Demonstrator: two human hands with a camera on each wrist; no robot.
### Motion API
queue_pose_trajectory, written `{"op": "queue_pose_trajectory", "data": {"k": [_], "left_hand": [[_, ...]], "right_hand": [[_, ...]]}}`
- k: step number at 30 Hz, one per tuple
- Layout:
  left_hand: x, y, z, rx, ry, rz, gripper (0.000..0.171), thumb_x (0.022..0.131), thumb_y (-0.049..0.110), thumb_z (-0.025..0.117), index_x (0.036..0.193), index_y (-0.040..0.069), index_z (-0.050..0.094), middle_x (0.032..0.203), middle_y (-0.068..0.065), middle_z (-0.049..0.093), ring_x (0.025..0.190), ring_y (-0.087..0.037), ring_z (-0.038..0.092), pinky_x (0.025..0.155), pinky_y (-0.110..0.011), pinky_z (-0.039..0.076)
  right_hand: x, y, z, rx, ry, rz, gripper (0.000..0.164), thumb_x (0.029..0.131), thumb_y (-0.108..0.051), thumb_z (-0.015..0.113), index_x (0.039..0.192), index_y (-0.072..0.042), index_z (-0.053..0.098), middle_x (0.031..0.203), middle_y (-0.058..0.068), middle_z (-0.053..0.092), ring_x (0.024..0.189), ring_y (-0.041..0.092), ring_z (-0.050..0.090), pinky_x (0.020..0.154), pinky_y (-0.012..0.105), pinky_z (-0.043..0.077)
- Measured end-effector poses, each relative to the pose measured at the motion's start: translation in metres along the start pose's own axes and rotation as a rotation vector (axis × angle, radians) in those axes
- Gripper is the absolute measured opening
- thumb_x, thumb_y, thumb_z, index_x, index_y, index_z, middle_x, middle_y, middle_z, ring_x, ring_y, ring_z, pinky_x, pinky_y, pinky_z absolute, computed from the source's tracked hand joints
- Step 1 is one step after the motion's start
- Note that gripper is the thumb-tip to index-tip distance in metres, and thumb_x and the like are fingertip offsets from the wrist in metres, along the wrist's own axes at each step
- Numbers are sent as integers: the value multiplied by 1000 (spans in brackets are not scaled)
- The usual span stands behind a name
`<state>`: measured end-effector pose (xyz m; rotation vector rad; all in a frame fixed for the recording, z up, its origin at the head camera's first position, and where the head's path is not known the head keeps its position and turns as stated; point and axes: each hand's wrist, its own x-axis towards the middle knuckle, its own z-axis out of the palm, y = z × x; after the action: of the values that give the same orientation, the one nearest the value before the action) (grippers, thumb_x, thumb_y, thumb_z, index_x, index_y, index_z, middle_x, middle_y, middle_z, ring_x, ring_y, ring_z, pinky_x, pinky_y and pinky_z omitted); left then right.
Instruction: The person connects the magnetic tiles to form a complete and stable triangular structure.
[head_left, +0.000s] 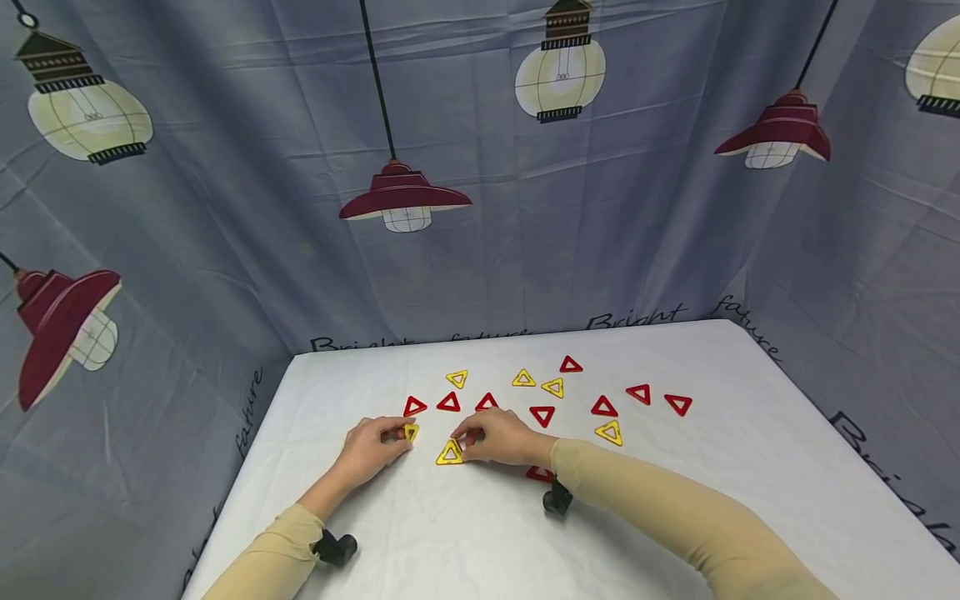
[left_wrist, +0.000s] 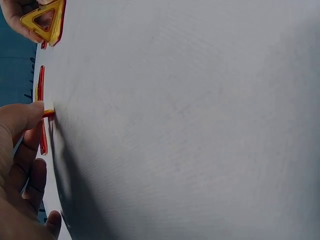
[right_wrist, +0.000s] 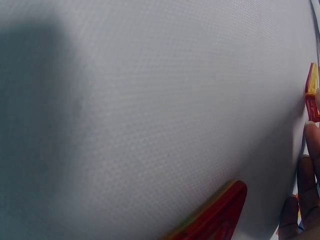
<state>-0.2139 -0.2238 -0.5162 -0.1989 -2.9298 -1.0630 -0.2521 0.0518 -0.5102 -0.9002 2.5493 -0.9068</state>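
Observation:
My left hand [head_left: 369, 451] pinches a small yellow triangle frame [head_left: 416, 431] between thumb and fingertips; in the left wrist view its edge shows yellow and red [left_wrist: 48, 113] close over the white cloth. To the right of it, my right hand [head_left: 501, 438] holds another yellow triangle frame [head_left: 450, 461] by its right side, tilted up from the cloth. That triangle [left_wrist: 51, 31] has a red edge in the left wrist view. Just beyond the hands lie red triangle frames, one [head_left: 448, 407] between them and another [head_left: 487, 400] partly hidden by the right hand.
More red triangles [head_left: 542, 420] and yellow triangles [head_left: 610, 441] lie scattered over the back and right of the white table [head_left: 420, 533]. One red triangle [head_left: 537, 477] sits partly under my right forearm. A grey curtain [head_left: 480, 275] with printed lamps surrounds the table.

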Motion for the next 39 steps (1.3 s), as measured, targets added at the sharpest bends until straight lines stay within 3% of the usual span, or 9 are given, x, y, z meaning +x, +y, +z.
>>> {"op": "queue_pose_trajectory", "data": {"k": [4,9,14,23,39], "left_hand": [[0,2,3,22,12,15,37,87,21,83,123,18,76,86,16,63,93,-16,53,95,-48,38],[0,3,7,18,21,-19,25,87,23,83,111,17,79,90,14,68,92,-14,54,87,-41,41],[-2,8,10,36,25,-4,18,87,23,83,104,17,80,97,10,72,92,-14,57,85,-42,45],[-7,22,18,72,24,63,14,87,22,83,100,18,81,94,11,73,88,-12,56,80,-39,43],[-10,37,23,90,-13,78,11,86,20,83,97,18,82,91,12,73,87,-12,57,79,-38,44]], "right_hand": [[0,0,0,-3,1,-1,28,89,-29,82,116,-29,75,85,-20,63,84,2,57,92,43,36],[0,-1,0,0,3,2,28,89,-29,82,116,-29,76,84,-19,63,84,2,57,92,42,36],[-1,-1,0,-1,4,8,29,89,-29,82,117,-29,76,84,-19,63,84,3,56,92,42,37],[-2,-2,0,-11,21,11,32,88,-28,82,120,-27,77,82,-19,63,81,2,57,90,41,37],[-2,-1,3,19,40,22,33,87,-28,83,120,-25,78,81,-18,63,77,3,57,84,38,39]]}}
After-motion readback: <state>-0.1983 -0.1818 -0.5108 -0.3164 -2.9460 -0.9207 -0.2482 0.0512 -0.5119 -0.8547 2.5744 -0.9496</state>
